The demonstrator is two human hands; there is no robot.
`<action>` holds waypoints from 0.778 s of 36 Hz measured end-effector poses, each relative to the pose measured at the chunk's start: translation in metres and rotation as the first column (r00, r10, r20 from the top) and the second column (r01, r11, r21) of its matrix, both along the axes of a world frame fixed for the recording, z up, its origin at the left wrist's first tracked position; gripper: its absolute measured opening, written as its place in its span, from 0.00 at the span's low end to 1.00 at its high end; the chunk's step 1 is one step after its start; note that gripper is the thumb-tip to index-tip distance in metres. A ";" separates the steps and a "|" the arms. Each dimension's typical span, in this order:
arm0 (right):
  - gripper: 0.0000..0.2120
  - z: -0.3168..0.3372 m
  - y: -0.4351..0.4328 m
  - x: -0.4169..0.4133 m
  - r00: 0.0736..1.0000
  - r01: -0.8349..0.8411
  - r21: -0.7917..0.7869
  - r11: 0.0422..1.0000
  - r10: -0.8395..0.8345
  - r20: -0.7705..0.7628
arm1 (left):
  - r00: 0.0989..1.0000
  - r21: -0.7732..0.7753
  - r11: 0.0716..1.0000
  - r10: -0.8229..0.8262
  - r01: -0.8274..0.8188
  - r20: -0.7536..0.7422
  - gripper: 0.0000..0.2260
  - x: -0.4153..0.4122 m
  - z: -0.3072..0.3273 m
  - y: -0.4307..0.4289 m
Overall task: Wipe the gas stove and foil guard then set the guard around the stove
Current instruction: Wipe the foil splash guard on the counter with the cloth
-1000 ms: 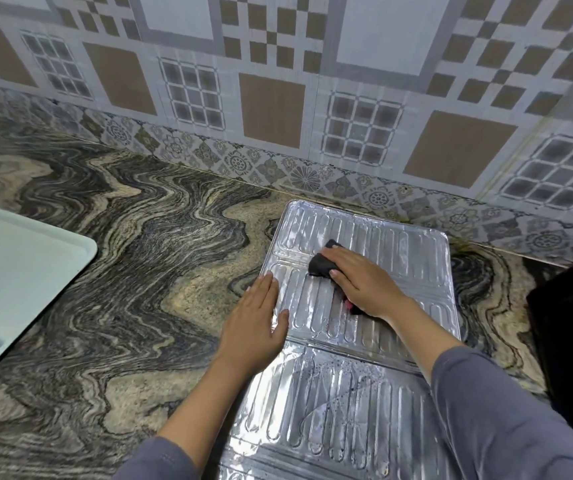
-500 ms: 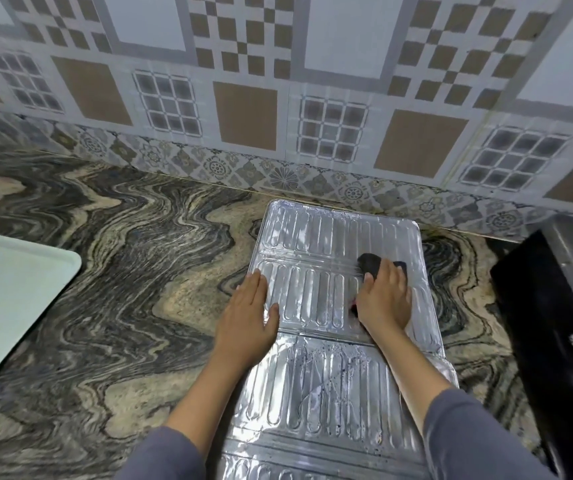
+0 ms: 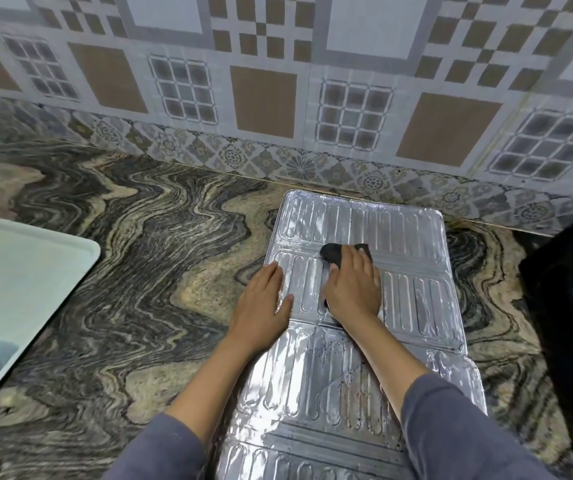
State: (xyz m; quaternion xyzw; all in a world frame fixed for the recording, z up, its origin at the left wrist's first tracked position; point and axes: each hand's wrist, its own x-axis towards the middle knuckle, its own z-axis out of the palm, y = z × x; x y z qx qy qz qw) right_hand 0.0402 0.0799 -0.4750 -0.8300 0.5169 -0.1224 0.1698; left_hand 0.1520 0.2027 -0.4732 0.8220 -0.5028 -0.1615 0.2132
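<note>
The foil guard [image 3: 413, 271] still lies flat on the worktop [image 3: 139, 271]. Since 0.5 s ago the right hand [image 3: 354, 289] has slid the dark cloth [image 3: 333, 252] from the guard's right side to its middle, close to the left hand [image 3: 264, 306]. I see that hand stay flat, fingers straight, on the left edge. The right hand presses its fingers down on the cloth, hiding most of it. A black appliance [image 3: 569, 306] is cut off at the right.

A tiled wall [image 3: 264, 102] fills 10 to 2 o'clock, patterned in brown squares, grey grids and checks, with a floral border at its foot. Below spreads a swirled grey-and-tan stone counter [image 3: 139, 271]. A pale tray [image 3: 35, 292] sits at 9 o'clock.
</note>
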 end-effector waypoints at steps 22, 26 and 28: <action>0.24 0.001 0.014 0.038 0.997 0.067 0.030 0.997 -0.068 0.026 | 0.983 0.103 0.993 -0.072 0.055 0.168 0.27 0.006 -0.013 0.049; 0.25 0.002 0.021 0.060 0.991 -0.130 0.021 0.991 0.130 0.023 | 0.982 0.100 0.994 -0.069 0.051 0.178 0.27 0.005 -0.012 0.048; 0.24 0.003 0.023 0.066 0.958 -0.287 0.017 0.958 0.287 0.031 | 0.980 0.098 0.994 -0.061 0.042 0.191 0.27 0.004 -0.012 0.047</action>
